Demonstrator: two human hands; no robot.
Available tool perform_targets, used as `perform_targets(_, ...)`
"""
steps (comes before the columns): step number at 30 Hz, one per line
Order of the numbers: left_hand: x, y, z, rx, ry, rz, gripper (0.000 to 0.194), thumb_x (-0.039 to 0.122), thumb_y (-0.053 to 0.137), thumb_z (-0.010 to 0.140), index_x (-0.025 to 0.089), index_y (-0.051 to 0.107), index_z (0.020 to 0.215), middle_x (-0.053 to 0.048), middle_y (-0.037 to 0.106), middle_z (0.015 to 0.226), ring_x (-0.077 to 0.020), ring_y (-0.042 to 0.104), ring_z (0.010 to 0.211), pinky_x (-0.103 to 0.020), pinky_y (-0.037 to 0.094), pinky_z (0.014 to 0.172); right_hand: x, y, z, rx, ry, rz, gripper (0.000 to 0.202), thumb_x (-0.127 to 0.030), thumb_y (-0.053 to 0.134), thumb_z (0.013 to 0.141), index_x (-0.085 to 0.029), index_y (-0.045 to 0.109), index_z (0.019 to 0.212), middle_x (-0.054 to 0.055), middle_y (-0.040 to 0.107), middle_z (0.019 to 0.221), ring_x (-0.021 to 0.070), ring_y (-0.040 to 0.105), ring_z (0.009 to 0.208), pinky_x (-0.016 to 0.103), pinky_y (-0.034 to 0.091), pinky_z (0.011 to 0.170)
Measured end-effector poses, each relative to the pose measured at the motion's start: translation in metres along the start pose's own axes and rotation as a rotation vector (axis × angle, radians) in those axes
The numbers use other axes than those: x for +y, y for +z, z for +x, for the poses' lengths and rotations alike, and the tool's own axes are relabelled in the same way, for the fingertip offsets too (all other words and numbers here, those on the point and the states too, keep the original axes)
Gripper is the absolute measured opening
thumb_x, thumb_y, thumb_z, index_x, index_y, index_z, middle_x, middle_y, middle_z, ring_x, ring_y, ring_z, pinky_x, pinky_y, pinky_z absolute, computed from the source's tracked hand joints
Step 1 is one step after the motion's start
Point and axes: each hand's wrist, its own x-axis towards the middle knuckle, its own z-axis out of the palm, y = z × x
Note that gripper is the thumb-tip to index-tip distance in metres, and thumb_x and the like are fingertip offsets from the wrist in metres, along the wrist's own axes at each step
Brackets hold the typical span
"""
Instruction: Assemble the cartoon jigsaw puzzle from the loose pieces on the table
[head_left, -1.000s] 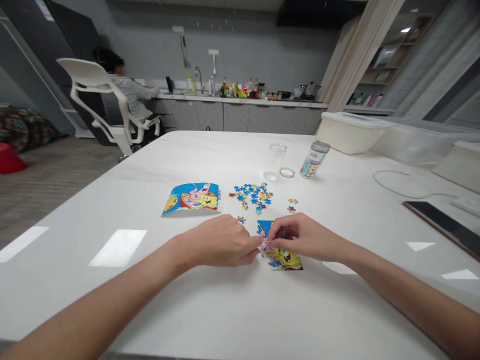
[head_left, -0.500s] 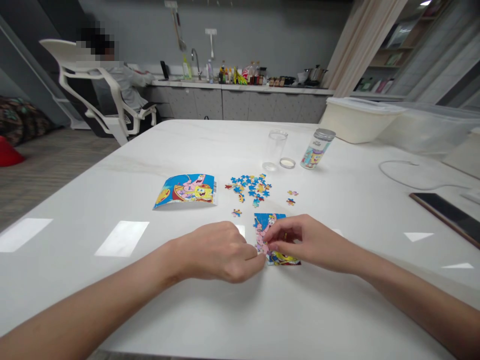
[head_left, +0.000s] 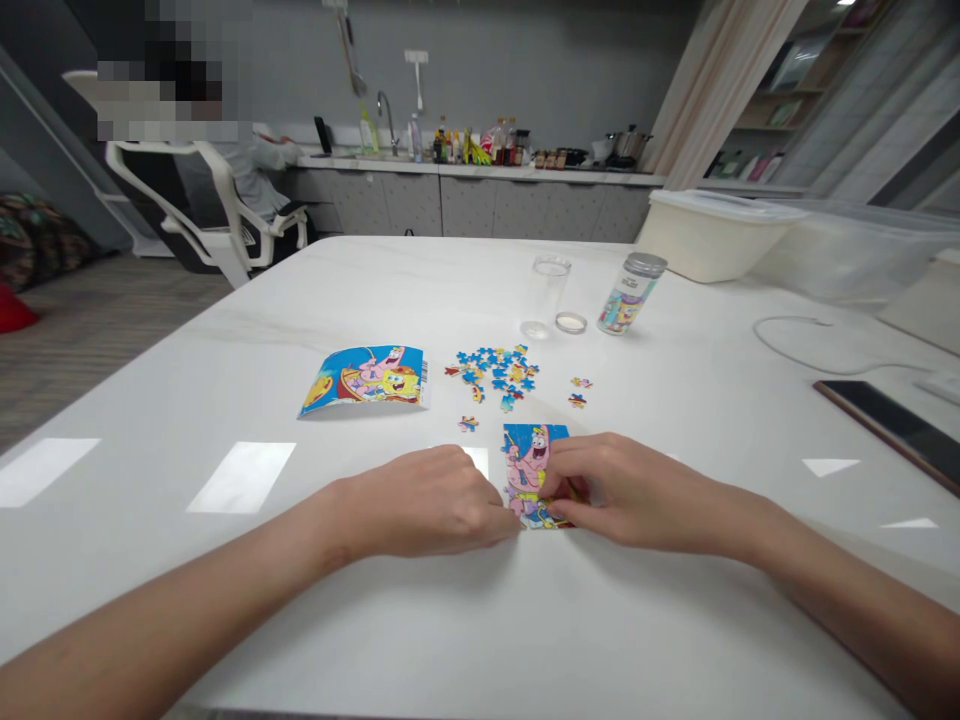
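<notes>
A partly joined jigsaw with a pink starfish figure lies flat on the white table. My left hand is closed at its lower left edge, fingertips down by a pink piece; what they hold, if anything, is hidden. Over the jigsaw's right side, my right hand is bent with thumb and fingers apart, touching its surface. Beyond the jigsaw is a pile of loose pieces, with one piece nearer and two pieces to the right. The curved picture sheet lies at the left.
Behind the pieces stand a clear jar, its lid and a printed canister. A phone, a cable and plastic bins are on the right. A person sits in a white chair at the back left.
My right hand has shifted slightly right over the jigsaw, uncovering more of the pink figure. My left hand has drawn slightly left, its fingers still closed. The whole view has shifted a little.
</notes>
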Motion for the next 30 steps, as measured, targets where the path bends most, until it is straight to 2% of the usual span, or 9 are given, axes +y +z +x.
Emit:
perform_targets(10, -0.002, -0.001, 0.000, -0.002, -0.040, -0.121, 0.023, 0.012, 0.050, 0.089, 0.019, 0.061, 0.070, 0.003, 0.057, 0.052, -0.0084, 0.041, 0.042, -0.027, 0.021, 0.042, 0.001, 0.000, 0.001, -0.023, 0.025, 0.037, 0.015, -0.011, 0.053, 0.081, -0.019, 0.051, 0.068, -0.002, 0.056, 0.070, 0.0100, 0.046, 0.060, 0.022, 0.032, 0.054)
perform_targets(15, -0.001, 0.000, 0.001, 0.041, -0.145, -0.108, 0.009, 0.020, 0.056, 0.088, 0.018, 0.065, 0.089, 0.002, 0.063, 0.057, -0.0102, 0.049, 0.044, -0.027, 0.026, 0.043, 0.003, 0.001, 0.001, -0.028, 0.035, 0.046, 0.014, -0.014, 0.055, 0.082, -0.019, 0.053, 0.069, -0.002, 0.057, 0.072, 0.0103, 0.047, 0.061, 0.023, 0.033, 0.055)
perform_targets(17, -0.001, 0.002, 0.001, 0.055, -0.179, -0.121, 0.011, 0.023, 0.057, 0.088, 0.018, 0.066, 0.093, 0.002, 0.065, 0.059, -0.0108, 0.052, 0.046, -0.026, 0.028, 0.044, 0.003, 0.001, 0.001, -0.036, 0.028, 0.057, 0.014, -0.014, 0.054, 0.083, -0.019, 0.053, 0.070, -0.001, 0.058, 0.073, 0.0106, 0.048, 0.062, 0.023, 0.034, 0.056)
perform_targets(23, -0.001, 0.007, 0.001, 0.081, -0.157, -0.143, 0.022, 0.025, 0.052, 0.091, 0.017, 0.068, 0.078, 0.001, 0.061, 0.052, -0.0093, 0.048, 0.041, -0.026, 0.027, 0.042, 0.003, 0.001, 0.001, -0.038, 0.011, 0.066, 0.015, -0.012, 0.053, 0.083, -0.019, 0.053, 0.069, -0.001, 0.057, 0.072, 0.0109, 0.049, 0.063, 0.024, 0.034, 0.057)
perform_targets(30, 0.001, 0.009, 0.002, 0.077, -0.139, -0.063, 0.020, 0.023, 0.054, 0.088, 0.017, 0.065, 0.072, 0.002, 0.059, 0.050, -0.0095, 0.046, 0.040, -0.028, 0.024, 0.040, 0.003, 0.001, 0.001, -0.039, 0.026, 0.064, 0.016, -0.014, 0.054, 0.083, -0.019, 0.050, 0.069, -0.002, 0.056, 0.071, 0.0102, 0.046, 0.062, 0.023, 0.033, 0.056)
